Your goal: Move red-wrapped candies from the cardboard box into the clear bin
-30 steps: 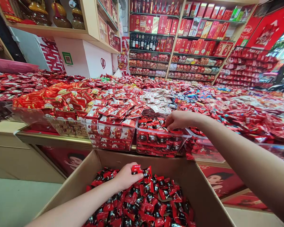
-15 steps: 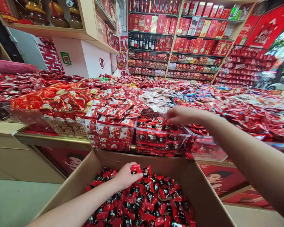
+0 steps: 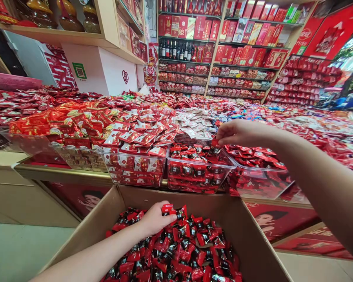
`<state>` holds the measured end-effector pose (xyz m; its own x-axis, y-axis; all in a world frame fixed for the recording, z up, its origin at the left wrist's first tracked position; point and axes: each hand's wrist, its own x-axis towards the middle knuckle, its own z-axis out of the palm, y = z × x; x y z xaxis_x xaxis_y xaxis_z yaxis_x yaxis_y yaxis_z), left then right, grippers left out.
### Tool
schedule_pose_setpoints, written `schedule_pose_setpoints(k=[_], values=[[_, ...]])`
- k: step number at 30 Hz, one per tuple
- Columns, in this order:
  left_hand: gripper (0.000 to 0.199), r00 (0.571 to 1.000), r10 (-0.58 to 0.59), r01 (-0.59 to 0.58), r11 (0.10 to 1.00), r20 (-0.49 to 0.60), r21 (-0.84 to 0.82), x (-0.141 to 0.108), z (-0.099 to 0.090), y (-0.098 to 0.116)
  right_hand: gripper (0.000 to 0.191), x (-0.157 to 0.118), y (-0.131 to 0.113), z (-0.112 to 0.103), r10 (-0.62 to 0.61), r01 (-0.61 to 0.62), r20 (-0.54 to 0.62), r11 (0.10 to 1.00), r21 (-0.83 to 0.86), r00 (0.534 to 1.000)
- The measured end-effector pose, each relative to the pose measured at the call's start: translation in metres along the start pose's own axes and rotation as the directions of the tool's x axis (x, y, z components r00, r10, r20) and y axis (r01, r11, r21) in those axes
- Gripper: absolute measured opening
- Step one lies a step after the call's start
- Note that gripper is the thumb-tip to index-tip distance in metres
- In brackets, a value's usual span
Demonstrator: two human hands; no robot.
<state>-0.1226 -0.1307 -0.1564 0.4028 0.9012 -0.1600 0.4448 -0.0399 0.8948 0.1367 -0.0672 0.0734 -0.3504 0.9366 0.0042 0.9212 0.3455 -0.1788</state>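
Note:
Many red and black candy packets [image 3: 176,250] lie in an open cardboard box [image 3: 259,239] at the bottom centre. My left hand [image 3: 158,220] is closed on red and black packets at the top of that pile. Above the box stands a clear plastic bin [image 3: 198,172] of the same packets, in neat layers. Over its back right corner, my right hand [image 3: 229,133] pinches one red and black packet [image 3: 214,145] between fingers and thumb.
Clear bins of white and red packets [image 3: 138,164] and orange-red packets [image 3: 76,137] line the counter to the left. Another bin of red packets [image 3: 259,176] is on the right. Shelves of bottles and boxes [image 3: 188,27] stand behind.
My right hand has risen slightly and moved right, lifting a packet above the bin's contents. My left hand has stayed almost still on the packets in the box.

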Motion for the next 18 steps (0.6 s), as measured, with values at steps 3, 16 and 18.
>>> schedule_pose_setpoints(k=[3,16,18], values=[[0.027,1.0,-0.011,0.011,1.0,-0.001,-0.006,0.0,0.0,0.0,0.022,-0.005,-0.002,0.0,0.001,-0.001,0.004,1.0,-0.003,1.0],[0.023,1.0,0.0,0.0,1.0,0.016,-0.008,0.0,0.0,0.001,0.01,0.004,0.003,0.037,-0.086,0.073,0.231,0.995,0.065,0.969],[0.022,1.0,0.004,-0.004,1.0,0.02,-0.007,0.0,-0.001,0.001,0.01,0.006,0.0,0.037,-0.084,0.069,0.235,0.995,0.07,0.968]])
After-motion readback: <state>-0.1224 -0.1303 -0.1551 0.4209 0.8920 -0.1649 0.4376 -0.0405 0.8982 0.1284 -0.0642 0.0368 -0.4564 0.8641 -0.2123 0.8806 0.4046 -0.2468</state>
